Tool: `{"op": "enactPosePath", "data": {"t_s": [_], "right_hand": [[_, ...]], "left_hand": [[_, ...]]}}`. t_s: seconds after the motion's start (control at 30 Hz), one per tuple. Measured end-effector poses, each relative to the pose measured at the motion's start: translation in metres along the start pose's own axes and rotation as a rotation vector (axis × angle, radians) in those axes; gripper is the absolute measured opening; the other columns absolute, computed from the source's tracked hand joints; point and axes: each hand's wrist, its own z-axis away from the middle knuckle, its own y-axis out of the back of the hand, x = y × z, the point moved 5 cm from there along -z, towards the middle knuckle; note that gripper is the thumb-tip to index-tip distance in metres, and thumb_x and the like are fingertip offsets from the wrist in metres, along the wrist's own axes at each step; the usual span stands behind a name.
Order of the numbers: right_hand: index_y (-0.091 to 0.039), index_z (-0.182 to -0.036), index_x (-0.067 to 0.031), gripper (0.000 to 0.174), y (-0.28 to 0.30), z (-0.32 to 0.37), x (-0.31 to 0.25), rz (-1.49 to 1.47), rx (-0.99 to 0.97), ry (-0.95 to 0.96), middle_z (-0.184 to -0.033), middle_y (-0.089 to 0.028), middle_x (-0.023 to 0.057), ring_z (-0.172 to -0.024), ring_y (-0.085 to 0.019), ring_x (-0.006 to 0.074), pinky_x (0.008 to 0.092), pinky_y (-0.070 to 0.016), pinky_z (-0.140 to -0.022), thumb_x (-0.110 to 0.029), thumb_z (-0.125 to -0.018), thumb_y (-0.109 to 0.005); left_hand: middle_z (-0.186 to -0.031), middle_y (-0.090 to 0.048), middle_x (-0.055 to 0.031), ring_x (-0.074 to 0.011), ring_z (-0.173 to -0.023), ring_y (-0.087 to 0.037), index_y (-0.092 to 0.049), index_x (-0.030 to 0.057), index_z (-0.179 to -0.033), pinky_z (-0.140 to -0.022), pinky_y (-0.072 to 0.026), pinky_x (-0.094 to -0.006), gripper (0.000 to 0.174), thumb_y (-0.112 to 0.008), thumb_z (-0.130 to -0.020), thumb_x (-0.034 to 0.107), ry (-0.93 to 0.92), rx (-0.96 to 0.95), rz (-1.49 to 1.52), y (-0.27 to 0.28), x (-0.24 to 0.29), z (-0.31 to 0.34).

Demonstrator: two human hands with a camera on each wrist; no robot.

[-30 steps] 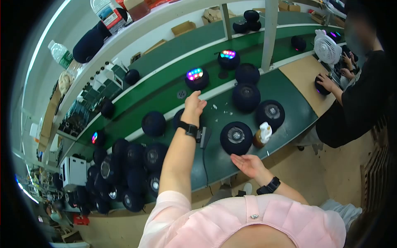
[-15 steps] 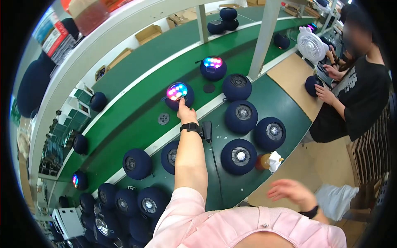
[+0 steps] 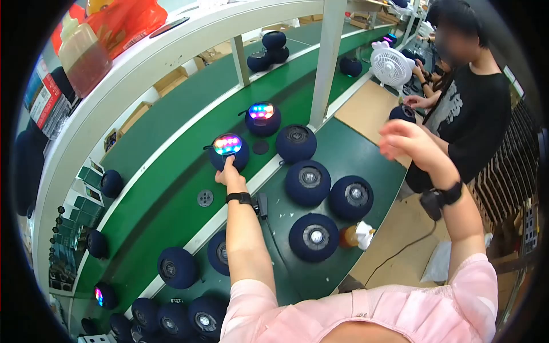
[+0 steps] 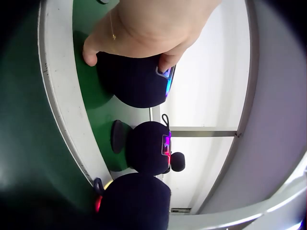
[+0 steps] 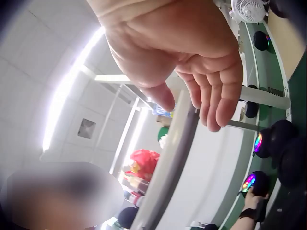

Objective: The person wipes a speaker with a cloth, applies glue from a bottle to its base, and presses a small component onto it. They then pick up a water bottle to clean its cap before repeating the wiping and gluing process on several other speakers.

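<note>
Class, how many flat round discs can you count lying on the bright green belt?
2. One disc lies beside the lit speaker just beyond the speaker the left hand touches; the other disc lies nearer, by that hand. Others may be hidden behind speakers.

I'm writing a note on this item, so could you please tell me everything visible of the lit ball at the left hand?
The lit ball is round and dark navy, with a matte cover that looks like fabric. Rows of multicoloured lights glow across its top, beside a small framed part. A dark loop sticks out from its side. It sits lights-up on the green belt. A finger of the left hand touches the framed part; its underside is hidden.
</note>
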Motion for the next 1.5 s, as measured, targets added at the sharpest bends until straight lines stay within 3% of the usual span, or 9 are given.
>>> {"op": "enactPosePath", "data": {"t_s": [0.33,0.63,0.7,0.9,0.97,1.1,1.17,1.43,1.5], "right_hand": [[-0.053,-0.114,0.0006,0.056,-0.072,-0.292,0.047,0.659,-0.144,0.477,-0.110,-0.057,0.0184,-0.104,-0.054,0.0269,0.0335,-0.0433,-0.089,-0.032,-0.071,-0.070],[-0.037,-0.130,0.0006,0.088,-0.161,-0.404,0.103,0.710,-0.465,0.461,-0.120,-0.050,0.0225,-0.111,-0.050,0.0324,0.0366,-0.0402,-0.094,-0.054,-0.067,-0.066],[-0.041,-0.131,-0.0123,0.080,-0.187,-0.420,0.119,1.123,-0.500,0.706,-0.141,-0.029,0.0173,-0.132,-0.019,0.0344,0.0438,-0.0174,-0.107,-0.059,-0.069,-0.060],[-0.049,-0.120,-0.0051,0.063,-0.158,-0.422,0.132,0.130,-0.244,0.453,-0.111,-0.056,0.0134,-0.095,-0.057,0.0267,0.0324,-0.0454,-0.082,-0.038,-0.070,-0.068],[-0.053,-0.100,-0.0063,0.027,-0.143,-0.368,0.098,-0.068,-0.502,0.031,-0.093,-0.056,0.0061,-0.083,-0.056,0.0170,0.0332,-0.0473,-0.073,-0.023,-0.079,-0.061],[-0.057,-0.091,-0.0091,0.016,-0.109,-0.334,0.056,-0.127,-0.430,0.210,-0.082,-0.056,0.0016,-0.076,-0.055,0.0135,0.0310,-0.0468,-0.066,-0.023,-0.085,-0.054],[-0.058,-0.095,-0.0097,0.021,-0.086,-0.373,0.048,-0.133,-0.515,0.378,-0.085,-0.060,0.0020,-0.078,-0.058,0.0138,0.0334,-0.0487,-0.065,-0.027,-0.085,-0.053],[-0.057,-0.106,-0.0068,0.033,-0.023,-0.042,-0.070,-0.615,-0.248,0.451,-0.090,-0.065,0.0061,-0.079,-0.063,0.0182,0.0342,-0.0520,-0.062,-0.033,-0.087,-0.050],[-0.041,-0.128,-0.0015,0.067,0.021,0.003,-0.043,-0.676,-0.240,0.212,-0.121,-0.050,0.0209,-0.113,-0.048,0.0311,0.0409,-0.0392,-0.096,-0.048,-0.081,-0.052]], "left_hand": [[-0.125,-0.037,-0.0159,-0.0333,-0.111,-0.042,-0.021,0.0111,-0.132,-0.081,-0.0337,-0.0657,0.086,-0.070,-0.061,0.009,0.055,0.011,-0.290,0.082,0.079,0.123],[-0.110,-0.052,-0.0104,-0.0212,-0.091,-0.058,-0.036,0.0086,-0.123,-0.068,-0.0537,-0.0317,0.059,-0.058,-0.068,0.006,-0.128,0.188,-0.369,0.192,0.141,0.351],[-0.111,-0.051,-0.0107,-0.0226,-0.097,-0.056,-0.035,0.0053,-0.124,-0.078,-0.0512,-0.0338,0.060,-0.059,-0.069,0.007,-0.160,0.228,-0.320,0.200,0.145,0.381],[-0.115,-0.049,-0.0118,-0.0243,-0.103,-0.054,-0.035,0.0045,-0.123,-0.085,-0.0485,-0.0359,0.058,-0.059,-0.071,0.007,-0.186,0.365,-0.220,0.222,0.129,0.428],[-0.112,-0.049,-0.0112,-0.0234,-0.100,-0.055,-0.035,0.0047,-0.122,-0.082,-0.0498,-0.0347,0.057,-0.060,-0.071,0.007,-0.163,0.361,-0.224,0.238,0.123,0.431],[-0.107,-0.050,-0.0106,-0.0213,-0.094,-0.056,-0.032,0.0050,-0.123,-0.073,-0.0519,-0.0310,0.062,-0.061,-0.068,0.000,-0.116,0.450,-0.302,0.253,0.117,0.433],[-0.107,-0.050,-0.0110,-0.0207,-0.094,-0.055,-0.031,0.0048,-0.124,-0.075,-0.0497,-0.0307,0.067,-0.062,-0.066,-0.005,-0.196,0.528,-0.513,0.269,0.117,0.429],[-0.110,-0.042,-0.0176,-0.0359,-0.105,-0.042,-0.045,0.0072,-0.117,-0.092,-0.0349,-0.0402,0.071,-0.073,-0.052,0.008,-0.803,0.413,-1.524,0.284,0.112,0.407],[-0.111,-0.043,-0.0174,-0.0359,-0.105,-0.042,-0.047,0.0089,-0.116,-0.089,-0.0353,-0.0411,0.070,-0.075,-0.052,0.009,-0.819,0.333,-1.603,0.289,0.107,0.404]]}}
